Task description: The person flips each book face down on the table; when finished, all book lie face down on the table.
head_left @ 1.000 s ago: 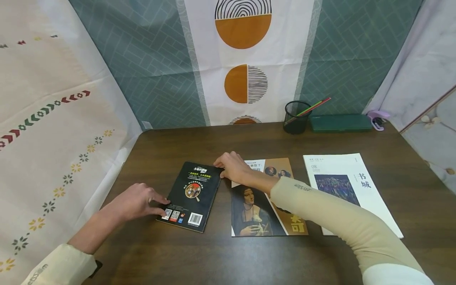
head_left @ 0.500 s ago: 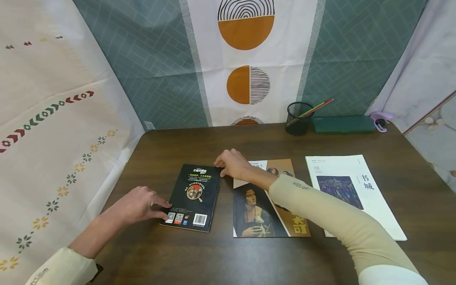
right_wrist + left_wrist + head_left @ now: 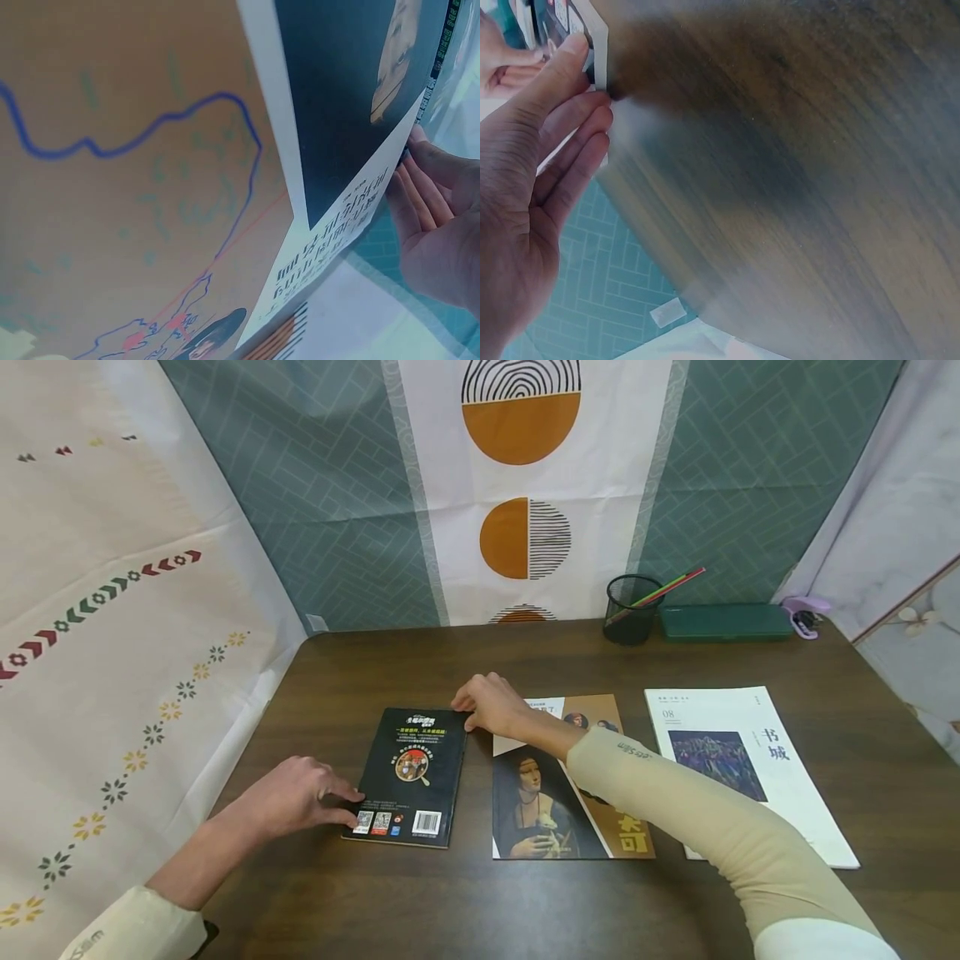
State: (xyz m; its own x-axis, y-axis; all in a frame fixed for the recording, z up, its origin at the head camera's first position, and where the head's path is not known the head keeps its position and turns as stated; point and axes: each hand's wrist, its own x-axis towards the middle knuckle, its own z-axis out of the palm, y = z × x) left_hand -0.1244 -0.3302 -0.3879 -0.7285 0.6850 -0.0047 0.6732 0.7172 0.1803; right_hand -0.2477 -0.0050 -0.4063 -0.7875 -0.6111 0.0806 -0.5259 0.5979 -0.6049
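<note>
A black book [image 3: 427,793] lies on its front on the dark wooden table, its back cover with barcode and codes facing up. My left hand [image 3: 296,797] holds it at the lower left edge. In the left wrist view the left thumb lies on the cover [image 3: 585,64] and the other fingers bend at the edge. At the top right corner, my right hand [image 3: 491,706] grips the book with thumb and fingertips. The right forearm reaches across a brown magazine [image 3: 536,810] with a portrait, hiding part of it.
Right of the magazine lies a white book [image 3: 780,785] with a dark picture. Along the back stand a black mesh pen cup [image 3: 628,625] with pencils, a green case [image 3: 723,622] and a lilac object [image 3: 806,614]. A patterned cloth [image 3: 352,527] hangs behind the table.
The black book has turned slightly counterclockwise; its lower end has swung right and its sides now stand straighter. My left hand moved a little right with it, while the right stayed at the top corner.
</note>
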